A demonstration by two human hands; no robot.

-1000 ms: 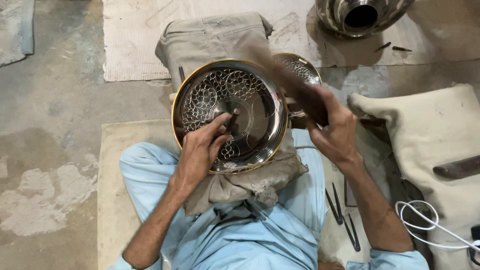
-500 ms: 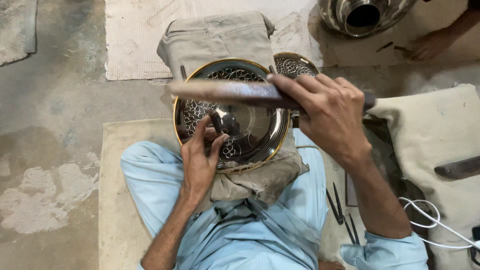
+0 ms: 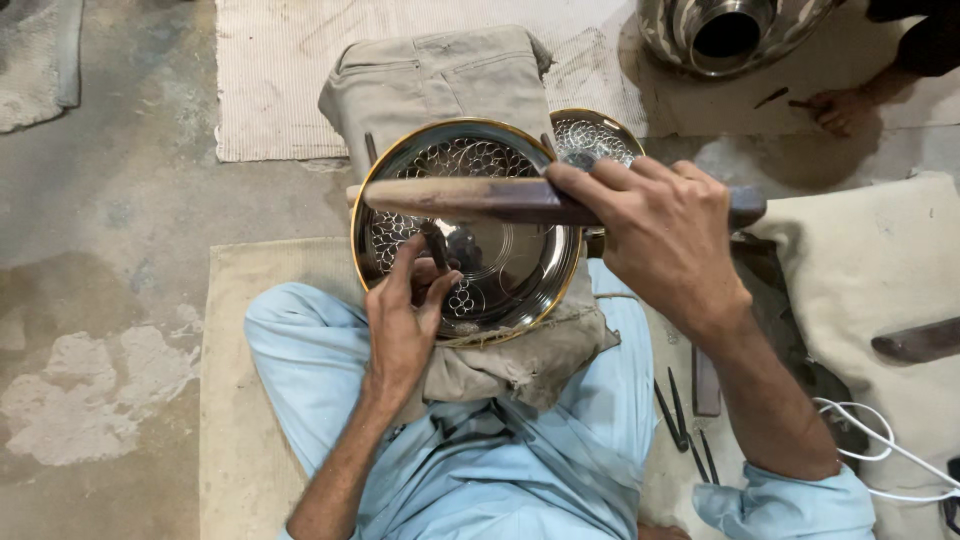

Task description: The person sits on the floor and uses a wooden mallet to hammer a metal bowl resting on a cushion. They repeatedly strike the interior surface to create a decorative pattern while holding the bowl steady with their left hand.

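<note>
A round engraved metal plate [image 3: 500,265] with a gold rim rests on a tan cloth-covered block [image 3: 440,80] over my lap. My left hand [image 3: 405,320] pinches a thin dark chisel [image 3: 437,248] upright against the plate's patterned lower left part. My right hand [image 3: 665,235] grips a long wooden mallet stick [image 3: 470,200], held level across the plate just above the chisel's top. A second engraved plate [image 3: 600,135] peeks out behind the first one.
Several thin dark tools [image 3: 685,425] lie by my right leg. A padded cushion [image 3: 870,270] and a white cable [image 3: 880,440] are at the right. A large metal vessel [image 3: 725,35] and another person's hand [image 3: 840,105] are at the top right. Woven mat [image 3: 270,70] behind.
My right hand has swung the wooden stick from a raised tilt at the right down and leftwards, now level over the chisel. The left hand stays on the chisel.
</note>
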